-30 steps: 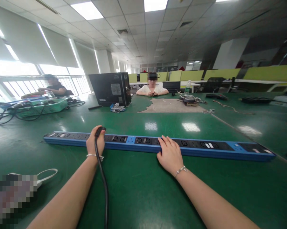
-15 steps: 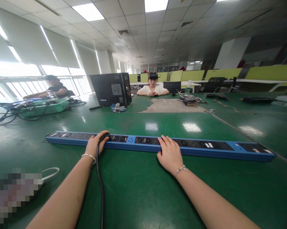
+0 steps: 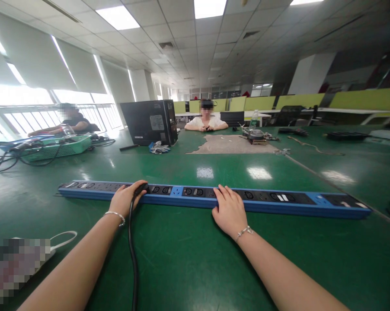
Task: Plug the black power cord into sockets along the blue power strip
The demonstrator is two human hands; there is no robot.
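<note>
A long blue power strip (image 3: 178, 199) with black socket panels lies crosswise on the green table. My left hand (image 3: 125, 199) is closed around a black power plug (image 3: 141, 188) at the strip's top, left of the middle. How far the plug sits in a socket is hidden by my fingers. Its black cord (image 3: 133, 259) hangs from the plug toward me, down to the bottom edge of the view. Right of the middle, my right hand (image 3: 230, 209) grips the strip, fingers over its top and thumb along the near side.
At the lower left lies a blurred-out object (image 3: 16, 268) with a white loop. Farther back are a green basket (image 3: 62, 147) of cables, a black computer case (image 3: 146, 123) and gloves (image 3: 159, 147). One person (image 3: 206, 123) sits opposite, another (image 3: 73, 121) at the left.
The whole view has shifted slightly, with table things appearing a little farther left. My left wrist and forearm have moved slightly left. Both hands keep their places on the plug and the strip.
</note>
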